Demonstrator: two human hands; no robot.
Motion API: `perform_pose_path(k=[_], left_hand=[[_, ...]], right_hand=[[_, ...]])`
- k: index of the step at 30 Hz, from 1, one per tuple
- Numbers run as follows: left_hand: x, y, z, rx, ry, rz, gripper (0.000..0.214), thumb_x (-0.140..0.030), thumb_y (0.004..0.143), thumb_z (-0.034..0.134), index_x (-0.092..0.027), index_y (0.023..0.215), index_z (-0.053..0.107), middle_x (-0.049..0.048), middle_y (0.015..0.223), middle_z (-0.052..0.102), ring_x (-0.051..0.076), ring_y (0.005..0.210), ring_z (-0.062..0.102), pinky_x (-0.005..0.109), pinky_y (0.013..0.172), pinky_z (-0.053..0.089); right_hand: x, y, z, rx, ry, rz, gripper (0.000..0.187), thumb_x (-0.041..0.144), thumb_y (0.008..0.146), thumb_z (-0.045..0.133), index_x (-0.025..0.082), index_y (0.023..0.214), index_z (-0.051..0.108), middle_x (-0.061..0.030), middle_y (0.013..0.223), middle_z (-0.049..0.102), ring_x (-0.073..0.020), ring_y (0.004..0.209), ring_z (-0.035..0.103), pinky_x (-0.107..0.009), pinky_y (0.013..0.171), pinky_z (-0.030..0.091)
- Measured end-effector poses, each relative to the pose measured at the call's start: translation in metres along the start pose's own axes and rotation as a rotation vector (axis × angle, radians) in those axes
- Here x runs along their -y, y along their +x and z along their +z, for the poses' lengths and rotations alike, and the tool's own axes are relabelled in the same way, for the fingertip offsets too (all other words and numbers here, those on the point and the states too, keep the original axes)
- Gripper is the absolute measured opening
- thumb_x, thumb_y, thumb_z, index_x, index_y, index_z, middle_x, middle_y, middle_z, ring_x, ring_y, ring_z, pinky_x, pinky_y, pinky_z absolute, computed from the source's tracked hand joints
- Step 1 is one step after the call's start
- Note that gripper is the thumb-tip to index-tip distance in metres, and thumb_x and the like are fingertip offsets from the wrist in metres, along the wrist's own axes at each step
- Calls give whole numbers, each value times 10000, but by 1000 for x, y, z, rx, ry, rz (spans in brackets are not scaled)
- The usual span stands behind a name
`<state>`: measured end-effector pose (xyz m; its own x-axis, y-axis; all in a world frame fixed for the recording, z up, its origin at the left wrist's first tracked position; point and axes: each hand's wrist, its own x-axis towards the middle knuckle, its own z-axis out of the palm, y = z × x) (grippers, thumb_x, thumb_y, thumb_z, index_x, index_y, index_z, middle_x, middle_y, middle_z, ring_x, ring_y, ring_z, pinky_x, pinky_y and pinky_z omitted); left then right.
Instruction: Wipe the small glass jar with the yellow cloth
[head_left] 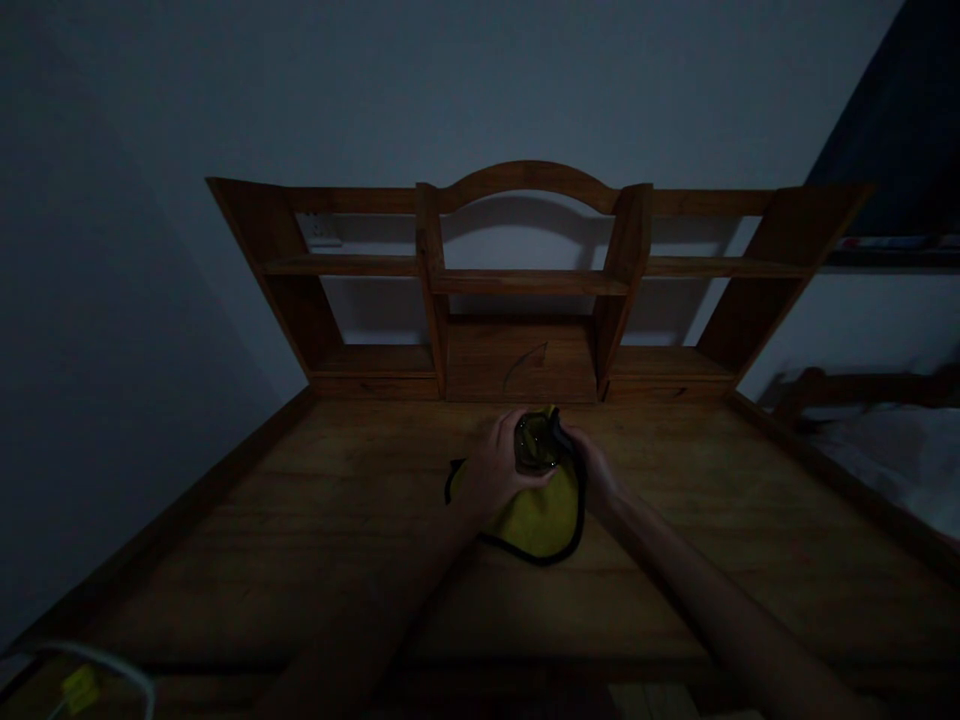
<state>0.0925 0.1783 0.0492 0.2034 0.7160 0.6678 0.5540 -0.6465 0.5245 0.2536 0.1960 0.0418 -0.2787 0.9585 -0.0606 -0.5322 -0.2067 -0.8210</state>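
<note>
A yellow cloth with a black edge lies on the wooden desk, bunched up at its far end. My left hand is closed round a small dark glass that stands in the cloth. My right hand grips the cloth's raised edge next to the glass. The room is dim and the hands' fingers are partly hidden behind the cloth.
A wooden hutch with shelves stands at the desk's back against the wall. A wall socket shows behind its left shelf. A bed with white bedding is at the right. A white hoop with a yellow tag sits at the bottom left.
</note>
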Motion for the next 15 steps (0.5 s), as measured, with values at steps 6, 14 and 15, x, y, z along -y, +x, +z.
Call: perform_pose_path(k=[6,14,15], left_hand=[[1,0,1,-6,3,25,825,-404,664,773,-221,1335,331,109,1295,474,285,1220,473,456,1032,415],[3,-1,1,18,11,21,830,-428,670,763,-220,1342,321,110,1311,464,284,1234,462,458,1046,402],[3,-1,1,19,14,25,835,-430,668,763,-221,1344,320,111,1316,461,284,1238,459,458,1050,398]], right_hand=[[5,-3,5,50,-111,-78,353,388,781,687,214,1088,673,-13,1028,719,-219,975,653,-332,904,473],[4,-4,8,75,-158,-98,402,468,822,627,203,1122,663,-38,1044,713,-231,1004,643,-347,931,456],[4,-4,7,66,-165,-100,398,457,817,636,206,1126,661,-37,1048,711,-233,998,645,-350,926,459]])
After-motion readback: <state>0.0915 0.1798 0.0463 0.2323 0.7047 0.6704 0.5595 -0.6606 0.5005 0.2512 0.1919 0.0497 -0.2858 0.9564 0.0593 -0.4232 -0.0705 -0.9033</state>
